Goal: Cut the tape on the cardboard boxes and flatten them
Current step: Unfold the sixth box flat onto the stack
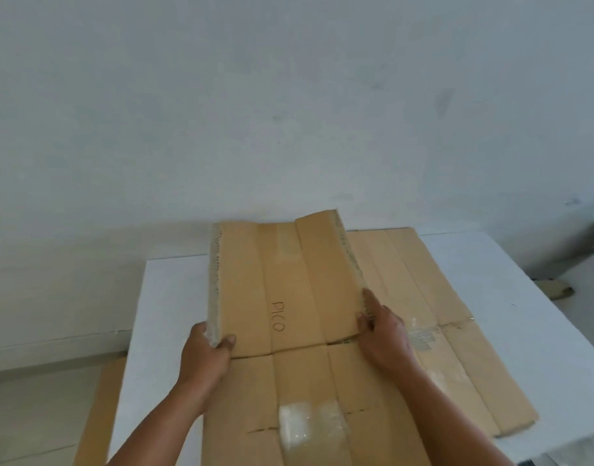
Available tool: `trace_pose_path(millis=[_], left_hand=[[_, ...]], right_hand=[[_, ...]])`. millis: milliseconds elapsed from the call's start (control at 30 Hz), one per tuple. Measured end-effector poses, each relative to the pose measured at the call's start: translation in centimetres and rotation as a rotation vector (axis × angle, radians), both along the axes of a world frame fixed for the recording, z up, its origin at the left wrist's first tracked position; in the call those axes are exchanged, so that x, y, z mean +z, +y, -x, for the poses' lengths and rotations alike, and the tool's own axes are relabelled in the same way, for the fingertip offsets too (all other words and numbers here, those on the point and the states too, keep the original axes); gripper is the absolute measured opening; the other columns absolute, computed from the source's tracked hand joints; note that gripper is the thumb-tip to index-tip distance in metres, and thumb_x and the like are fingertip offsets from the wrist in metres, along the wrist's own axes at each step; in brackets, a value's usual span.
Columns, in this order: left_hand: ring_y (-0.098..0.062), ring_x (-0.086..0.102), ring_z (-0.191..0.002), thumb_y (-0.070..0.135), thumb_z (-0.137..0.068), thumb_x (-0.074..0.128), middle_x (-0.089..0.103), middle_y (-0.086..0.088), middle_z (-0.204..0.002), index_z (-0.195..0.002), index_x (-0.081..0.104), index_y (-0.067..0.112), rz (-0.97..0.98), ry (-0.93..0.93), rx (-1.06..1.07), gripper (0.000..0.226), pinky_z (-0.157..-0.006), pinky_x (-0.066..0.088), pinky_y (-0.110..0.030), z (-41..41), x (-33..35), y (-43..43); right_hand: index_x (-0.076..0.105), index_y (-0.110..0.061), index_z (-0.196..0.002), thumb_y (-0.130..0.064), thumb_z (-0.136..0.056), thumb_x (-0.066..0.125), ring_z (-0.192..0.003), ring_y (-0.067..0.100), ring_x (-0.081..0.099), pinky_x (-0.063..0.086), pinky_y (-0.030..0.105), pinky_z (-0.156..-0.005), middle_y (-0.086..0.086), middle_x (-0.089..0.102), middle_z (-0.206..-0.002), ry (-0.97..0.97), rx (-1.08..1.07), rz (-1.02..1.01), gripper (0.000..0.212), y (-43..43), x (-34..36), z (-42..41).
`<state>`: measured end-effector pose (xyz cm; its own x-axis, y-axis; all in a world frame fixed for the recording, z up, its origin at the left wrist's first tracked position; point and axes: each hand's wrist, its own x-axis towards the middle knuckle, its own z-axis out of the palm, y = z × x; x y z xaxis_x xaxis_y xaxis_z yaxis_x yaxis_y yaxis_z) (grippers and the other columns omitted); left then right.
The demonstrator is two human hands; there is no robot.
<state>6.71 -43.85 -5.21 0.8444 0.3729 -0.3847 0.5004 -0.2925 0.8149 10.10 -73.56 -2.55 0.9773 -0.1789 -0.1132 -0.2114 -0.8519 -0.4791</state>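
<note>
A flattened brown cardboard box point(288, 287) marked "PICO" lies across the white table point(168, 297), its far flaps raised off the surface. My left hand point(209, 348) grips the left edge of the raised flap, thumb on top. My right hand point(383, 334) holds the right edge of the same flap, fingers stretched along it. A patch of clear tape point(309, 427) shows on the near part of the box. Under it, to the right, lies another flattened box point(450, 331) with tape residue.
A further piece of cardboard point(97, 418) hangs or leans at the table's left side. A pale wall point(288, 112) rises right behind the table. Dark objects point(557, 287) sit on the floor at the far right.
</note>
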Motion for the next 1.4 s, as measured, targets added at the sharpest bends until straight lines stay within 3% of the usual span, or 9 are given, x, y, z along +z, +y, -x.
trace_pose_path(millis=[267,467,600,733,933,1133,1200,1300,1400], left_hand=[[-0.022,0.055,-0.106,0.024,-0.095,0.069,0.057,-0.003,-0.124,-0.139,0.046,0.011,0.075,0.016,-0.049,0.051,-0.091,0.045,-0.032,-4.8,-0.2,-18.0],[-0.028,0.049,-0.133,0.029,-0.095,0.068,0.047,-0.01,-0.149,-0.153,0.036,0.012,0.093,0.14,-0.009,0.068,-0.11,0.041,-0.039,-6.6,-3.1,-28.4],[-0.019,0.055,-0.112,0.021,-0.098,0.064,0.055,-0.008,-0.14,-0.146,0.045,0.013,0.035,0.195,-0.016,0.052,-0.091,0.044,-0.027,-7.8,-3.8,-31.2],[-0.012,0.054,-0.098,0.02,-0.095,0.068,0.063,-0.004,-0.129,-0.139,0.055,0.014,-0.093,0.217,-0.033,0.046,-0.082,0.041,-0.02,-9.3,-3.7,-31.3],[-0.014,0.062,-0.101,0.027,-0.09,0.072,0.066,0.002,-0.115,-0.132,0.061,0.016,-0.206,0.273,-0.088,0.044,-0.084,0.048,-0.023,-10.2,-3.7,-30.7],[-0.003,0.057,-0.075,0.021,-0.089,0.074,0.056,0.016,-0.079,-0.144,0.05,0.025,-0.151,0.184,-0.093,0.06,-0.065,0.044,-0.011,-9.6,-3.1,-29.7],[-0.003,0.059,-0.079,0.018,-0.093,0.068,0.059,0.015,-0.082,-0.151,0.04,0.029,-0.093,0.196,-0.138,0.066,-0.069,0.049,-0.012,-9.2,-2.7,-28.8],[-0.004,0.06,-0.098,0.019,-0.094,0.06,0.065,0.012,-0.109,-0.156,0.032,0.031,0.024,0.242,-0.153,0.069,-0.076,0.054,-0.018,-8.0,-2.3,-26.3],[-0.008,0.062,-0.103,0.026,-0.093,0.063,0.065,0.009,-0.117,-0.149,0.042,0.031,0.042,0.238,-0.106,0.06,-0.072,0.049,-0.015,-5.7,-2.2,-22.2]], right_hand=[[0.029,-0.03,-0.155,-0.029,-0.103,0.046,-0.127,0.031,0.051,0.041,0.034,-0.101,0.011,0.055,-0.138,0.057,-0.069,-0.03,0.055,-18.6,-0.7,-3.5],[0.028,-0.031,-0.155,-0.031,-0.102,0.046,-0.119,0.03,0.055,0.044,0.036,-0.097,0.01,0.058,-0.129,0.144,-0.051,-0.03,0.056,-28.6,-4.3,-6.3],[0.026,-0.034,-0.155,-0.033,-0.101,0.045,-0.104,0.029,0.057,0.048,0.038,-0.087,0.006,0.056,-0.11,0.194,-0.066,-0.019,0.057,-31.8,-6.3,-8.1],[0.026,-0.033,-0.155,-0.038,-0.101,0.044,-0.087,0.022,0.05,0.045,0.035,-0.077,0.002,0.051,-0.1,0.218,-0.035,-0.037,0.057,-32.3,-7.1,-9.5],[0.028,-0.032,-0.154,-0.041,-0.1,0.045,-0.093,0.027,0.054,0.046,0.036,-0.081,0.004,0.05,-0.1,0.265,-0.006,0.02,0.057,-32.3,-8.0,-10.5],[0.044,-0.022,-0.146,-0.023,-0.091,0.056,-0.12,0.037,0.045,0.041,0.047,-0.102,0.015,0.038,-0.134,0.269,-0.086,0.113,0.056,-30.8,-8.1,-10.9],[0.049,-0.021,-0.143,-0.019,-0.088,0.059,-0.13,0.037,0.035,0.033,0.049,-0.108,0.015,0.032,-0.144,0.216,-0.097,0.176,0.056,-29.2,-7.5,-11.0],[0.056,-0.019,-0.137,-0.018,-0.088,0.062,-0.134,0.035,0.034,0.032,0.05,-0.11,0.014,0.033,-0.146,0.114,-0.026,0.183,0.05,-25.8,-5.9,-11.0],[0.063,-0.019,-0.128,-0.015,-0.089,0.062,-0.128,0.033,0.042,0.04,0.047,-0.105,0.013,0.042,-0.14,0.087,0.049,0.05,0.039,-20.9,-4.7,-11.0]])
